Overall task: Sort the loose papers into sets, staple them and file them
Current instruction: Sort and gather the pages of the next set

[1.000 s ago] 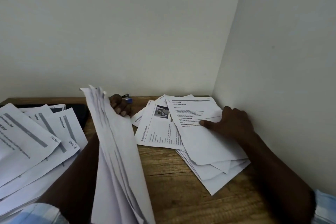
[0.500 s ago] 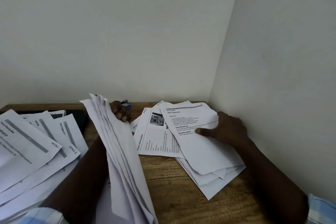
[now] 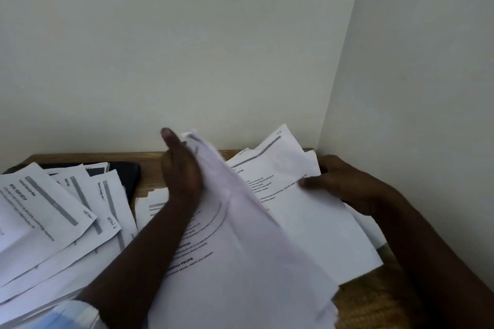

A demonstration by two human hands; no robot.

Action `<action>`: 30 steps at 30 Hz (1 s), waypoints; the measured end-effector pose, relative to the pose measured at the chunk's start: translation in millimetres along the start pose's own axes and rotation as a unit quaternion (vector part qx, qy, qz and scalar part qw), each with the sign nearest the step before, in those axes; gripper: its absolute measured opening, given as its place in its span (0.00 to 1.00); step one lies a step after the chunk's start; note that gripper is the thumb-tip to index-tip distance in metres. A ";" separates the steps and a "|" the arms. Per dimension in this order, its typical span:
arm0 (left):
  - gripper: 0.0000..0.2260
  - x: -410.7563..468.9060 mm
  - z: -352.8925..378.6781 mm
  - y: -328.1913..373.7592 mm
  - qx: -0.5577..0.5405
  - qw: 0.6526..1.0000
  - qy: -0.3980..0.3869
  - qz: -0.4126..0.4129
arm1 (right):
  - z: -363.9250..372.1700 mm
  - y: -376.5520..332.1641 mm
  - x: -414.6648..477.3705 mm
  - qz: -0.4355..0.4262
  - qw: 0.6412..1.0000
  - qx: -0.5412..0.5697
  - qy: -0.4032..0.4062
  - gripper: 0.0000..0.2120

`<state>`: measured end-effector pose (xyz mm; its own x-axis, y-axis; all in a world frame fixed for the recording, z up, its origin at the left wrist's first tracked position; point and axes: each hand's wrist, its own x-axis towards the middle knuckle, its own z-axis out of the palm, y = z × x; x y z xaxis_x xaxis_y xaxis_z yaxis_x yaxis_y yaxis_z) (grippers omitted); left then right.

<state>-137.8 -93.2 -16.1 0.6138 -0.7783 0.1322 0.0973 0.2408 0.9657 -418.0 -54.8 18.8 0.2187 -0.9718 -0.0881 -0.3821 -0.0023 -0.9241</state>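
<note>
My left hand (image 3: 181,173) holds a sheaf (image 3: 240,235) of white papers up over the middle of the counter (image 3: 374,302). Its thumb points straight up, its back faces me, and its fingers are hidden behind the paper, so I judge the grip only by the sheaf hanging from it. The sheaf slants from the thumb down toward me and to the right, blurred, and covers much of the wood. My right hand (image 3: 344,184) is near the corner where the two walls meet and pinches a sheet (image 3: 299,211) at its right edge, thumb on the printed face and the other fingers behind it. That sheet is the top one of the right pile (image 3: 371,232), whose lower pages poke out under my wrist; its far corner stands up against the wall (image 3: 187,48). The sheaf overlaps the sheet's near left part. The left pile (image 3: 53,222) lies fanned out on the left of the counter, each page with a grey bar and small handwriting at one corner. A black slab (image 3: 131,176) shows from under that pile's far edge. A pale blue sleeve (image 3: 66,315) covers my left forearm at the bottom edge.
</note>
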 end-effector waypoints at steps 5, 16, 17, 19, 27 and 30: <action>0.33 -16.2 2.7 4.7 0.291 0.940 0.019 0.179 | 22.1 -21.7 -11.2 -0.022 0.995 0.100 -0.018 0.15; 0.29 -26.0 71.3 28.6 0.310 0.909 -0.077 0.269 | 30.8 -2.2 -6.1 -0.044 0.994 0.087 0.046 0.21; 0.28 -28.0 74.1 34.9 0.307 0.904 -0.065 0.291 | 22.7 1.8 -3.4 -0.050 0.992 0.097 0.069 0.22; 0.25 -29.9 68.8 45.6 0.292 0.900 -0.018 0.323 | 8.9 3.5 -1.4 -0.059 0.984 0.121 0.116 0.26; 0.47 -24.6 11.7 89.6 0.067 0.974 -0.192 0.103 | -20.1 -34.3 -21.5 -0.184 0.935 0.242 0.183 0.16; 0.48 -16.8 2.4 115.7 0.022 0.971 -0.222 0.090 | -22.5 -56.8 -33.9 -0.233 0.920 0.259 0.180 0.14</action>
<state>-138.7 -53.7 93.9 0.2193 -0.9015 0.3731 -0.0195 0.3782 0.9255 -423.9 -27.0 82.6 -0.0958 -0.9089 0.4059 0.1766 -0.4169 -0.8916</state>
